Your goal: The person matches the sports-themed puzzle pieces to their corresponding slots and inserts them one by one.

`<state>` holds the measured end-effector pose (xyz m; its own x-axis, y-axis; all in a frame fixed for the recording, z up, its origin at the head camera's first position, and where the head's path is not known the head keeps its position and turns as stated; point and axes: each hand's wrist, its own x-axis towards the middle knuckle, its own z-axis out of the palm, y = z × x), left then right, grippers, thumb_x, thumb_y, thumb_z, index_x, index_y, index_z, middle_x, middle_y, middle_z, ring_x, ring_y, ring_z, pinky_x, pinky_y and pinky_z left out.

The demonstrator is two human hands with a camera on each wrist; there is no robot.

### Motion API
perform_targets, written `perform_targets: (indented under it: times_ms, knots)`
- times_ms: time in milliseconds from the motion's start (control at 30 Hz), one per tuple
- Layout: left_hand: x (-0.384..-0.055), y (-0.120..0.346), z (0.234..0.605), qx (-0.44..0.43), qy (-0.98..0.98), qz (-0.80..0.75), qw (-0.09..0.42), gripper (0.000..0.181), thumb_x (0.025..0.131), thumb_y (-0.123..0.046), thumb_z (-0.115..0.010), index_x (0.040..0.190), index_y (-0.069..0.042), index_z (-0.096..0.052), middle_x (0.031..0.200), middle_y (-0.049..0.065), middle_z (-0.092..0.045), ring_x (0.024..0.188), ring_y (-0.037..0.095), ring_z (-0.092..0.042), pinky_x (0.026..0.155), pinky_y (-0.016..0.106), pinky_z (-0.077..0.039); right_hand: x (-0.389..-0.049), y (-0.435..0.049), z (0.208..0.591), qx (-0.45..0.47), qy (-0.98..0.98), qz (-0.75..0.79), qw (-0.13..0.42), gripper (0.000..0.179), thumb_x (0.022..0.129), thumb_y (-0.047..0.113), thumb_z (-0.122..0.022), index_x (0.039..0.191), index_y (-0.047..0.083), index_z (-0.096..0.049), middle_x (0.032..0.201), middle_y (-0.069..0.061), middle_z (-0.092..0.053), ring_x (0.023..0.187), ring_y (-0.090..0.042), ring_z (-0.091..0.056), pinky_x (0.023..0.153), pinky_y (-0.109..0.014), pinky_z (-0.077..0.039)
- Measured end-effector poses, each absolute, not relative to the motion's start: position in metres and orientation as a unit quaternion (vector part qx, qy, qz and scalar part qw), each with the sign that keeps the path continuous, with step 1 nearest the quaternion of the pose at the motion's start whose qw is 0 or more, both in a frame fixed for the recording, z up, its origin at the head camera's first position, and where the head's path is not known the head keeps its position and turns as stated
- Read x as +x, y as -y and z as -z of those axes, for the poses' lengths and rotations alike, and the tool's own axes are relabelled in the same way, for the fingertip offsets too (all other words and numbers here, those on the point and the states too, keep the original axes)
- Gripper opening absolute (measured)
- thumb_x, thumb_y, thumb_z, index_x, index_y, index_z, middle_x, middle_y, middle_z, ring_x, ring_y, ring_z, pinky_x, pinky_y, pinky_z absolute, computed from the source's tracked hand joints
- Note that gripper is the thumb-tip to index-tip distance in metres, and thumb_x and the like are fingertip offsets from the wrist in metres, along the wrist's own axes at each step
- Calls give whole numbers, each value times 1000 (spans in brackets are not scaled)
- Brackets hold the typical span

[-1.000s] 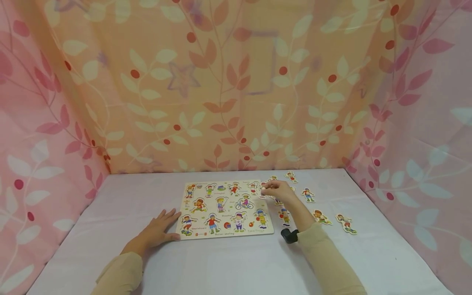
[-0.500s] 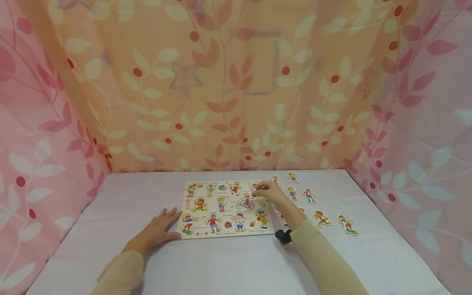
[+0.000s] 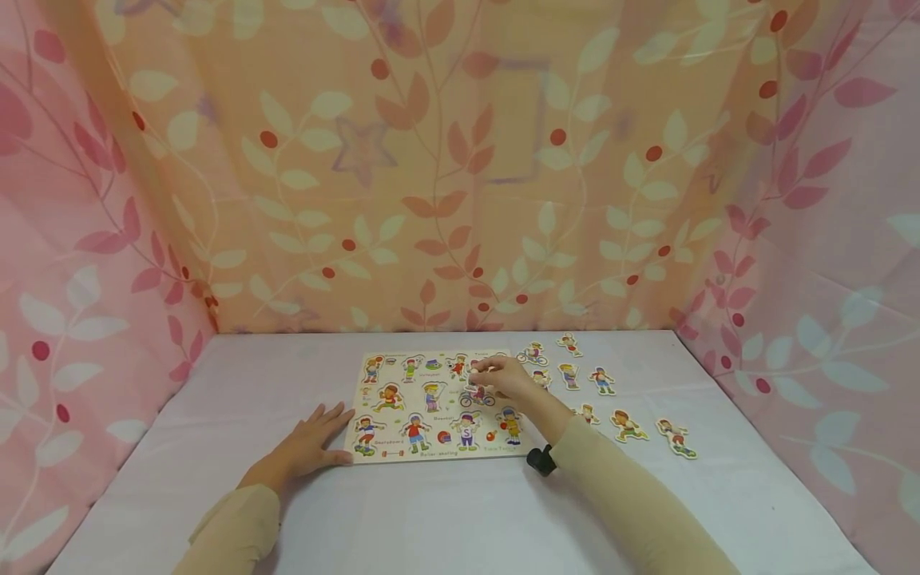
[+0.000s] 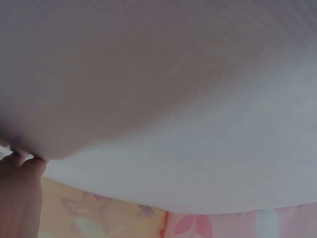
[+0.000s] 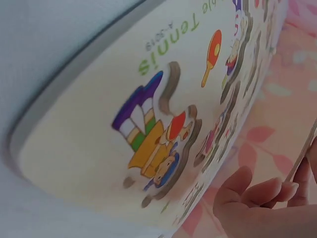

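Observation:
A pale puzzle board (image 3: 391, 375) printed with sports figures lies on the table. My left hand (image 3: 316, 441) rests flat beside it, fingers spread, with thumb and fingertips at the board's left edge. Over the board's upper right part, my right hand (image 3: 503, 378) pinches a thin puzzle piece (image 5: 302, 154) between thumb and fingers. Most of that piece is hidden, and its picture cannot be made out. The right wrist view shows the board's table tennis figure (image 5: 153, 144) in a recess. Only some fingers of the left hand (image 4: 22, 193) appear in the left wrist view.
Several loose pieces lie right of the board, among them a cyclist (image 3: 532, 354), a golfer (image 3: 569, 376), a runner (image 3: 629, 426) and a skateboarder (image 3: 676, 438). A black device (image 3: 542, 461) sits at the right wrist. Patterned curtains (image 3: 431, 160) enclose the white table (image 3: 402, 519).
My right hand has carried the puzzle piece leftward from the board's right edge to above its upper right part. The left hand has stayed in place.

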<state>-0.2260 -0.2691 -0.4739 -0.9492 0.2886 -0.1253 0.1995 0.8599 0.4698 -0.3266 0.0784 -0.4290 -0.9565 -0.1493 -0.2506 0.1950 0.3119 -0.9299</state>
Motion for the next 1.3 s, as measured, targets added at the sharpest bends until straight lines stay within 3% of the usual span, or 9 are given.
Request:
perform_targets:
  times_ms: [67,233,333,600,667,767,967,1067,1300]
  knots:
    - [-225,270,474,126,-960,-232,97,93,76,-53,-73,146,-1,-40,153,28,-27,139,55,-11,106,73,-10,-328,-73,429,18,-799,584,143,17,86,18,-75,99,8,-69,111,-7,-58,78,-17,-47,69,-32,-40]
    - [-225,269,473,126,-959,-234,96,92,77,-53,-73,146,-1,-40,153,28,-27,139,55,-11,106,73,-10,-333,-62,430,6,-790,599,133,15,85,13,-75,97,7,-69,100,-6,-61,53,-10,-32,52,-27,-27]
    - [-225,268,472,120,-960,-234,101,92,77,-52,-73,146,-2,-40,153,27,-26,140,54,-10,107,71,-10,-335,-56,429,7,-778,613,138,14,85,11,-75,97,6,-69,100,-5,-64,50,-9,-28,50,-26,-24]
    - [-226,265,469,102,-961,-230,116,92,77,-51,-75,148,-5,-39,155,24,-25,142,51,-8,109,69,-8,-340,-42,431,14,-782,606,142,13,85,11,-75,95,6,-69,115,-10,-63,83,-15,-51,73,-30,-42]
    - [-226,265,469,102,-961,-230,116,92,76,-50,-75,148,-5,-39,155,24,-25,142,51,-8,109,70,-8,-342,-37,433,16,-783,605,143,13,85,11,-75,95,6,-70,115,-10,-63,85,-17,-52,73,-31,-42]
    - [-226,265,469,105,-961,-230,115,92,77,-51,-75,148,-4,-38,155,24,-25,141,52,-8,108,70,-8,-347,-31,436,23,-777,611,148,13,85,11,-76,95,7,-69,107,-8,-65,82,-18,-50,64,-29,-38]
    - [-225,266,468,111,-959,-233,114,91,78,-50,-74,147,-4,-39,154,26,-25,141,53,-8,108,71,-9,-356,-16,443,37,-743,649,158,12,84,6,-75,94,6,-69,84,-1,-66,50,-10,-29,46,-23,-21]
    - [-225,266,467,108,-958,-238,116,91,77,-50,-74,148,-4,-39,155,25,-25,141,53,-8,108,70,-9,-359,-8,445,34,-729,665,162,11,84,3,-74,93,5,-68,78,0,-64,46,-8,-22,45,-22,-19]
    - [-225,265,467,106,-958,-240,115,90,77,-49,-74,147,-4,-39,155,25,-25,141,52,-9,109,69,-8,-366,8,446,47,-736,657,158,10,83,5,-76,87,8,-67,78,1,-62,46,-9,-23,42,-22,-18]
